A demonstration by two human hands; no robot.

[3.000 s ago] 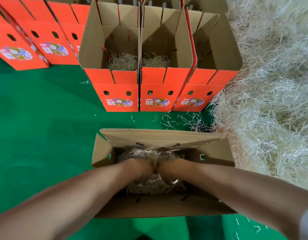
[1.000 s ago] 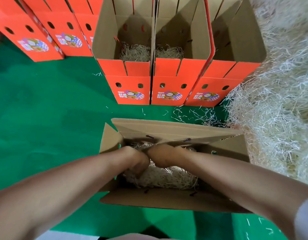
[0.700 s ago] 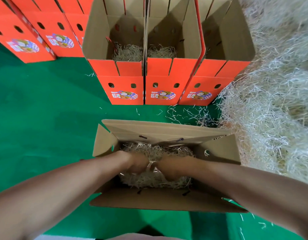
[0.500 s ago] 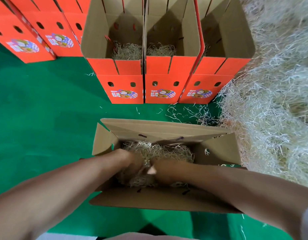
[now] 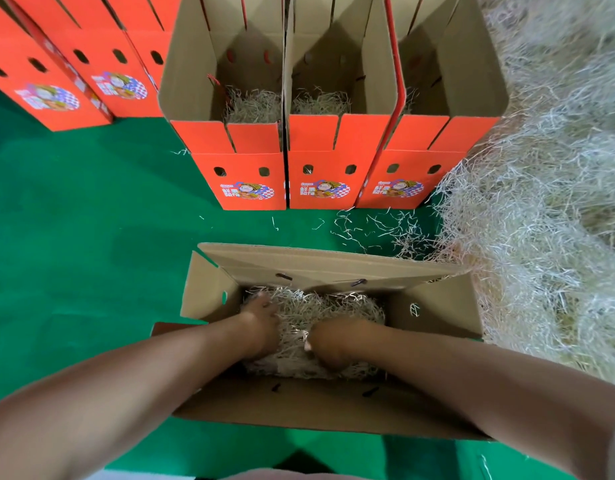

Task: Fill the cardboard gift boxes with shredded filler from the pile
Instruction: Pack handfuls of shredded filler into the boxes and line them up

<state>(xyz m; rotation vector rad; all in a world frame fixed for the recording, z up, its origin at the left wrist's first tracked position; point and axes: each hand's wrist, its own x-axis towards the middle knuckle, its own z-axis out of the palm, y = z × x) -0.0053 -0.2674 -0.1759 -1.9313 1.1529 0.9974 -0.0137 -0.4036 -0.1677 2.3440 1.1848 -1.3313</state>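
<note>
Down at six o'clock, inside the open cardboard gift box, the left hand presses flat-fingered on the shredded filler while the right hand digs in, its grip hidden by strands; it seems best to spread the wad evenly to the corners, then top up from the pile at three o'clock

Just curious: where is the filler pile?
Head view, right side: the shredded filler pile lies against the open cardboard box and rightmost orange box.
</note>
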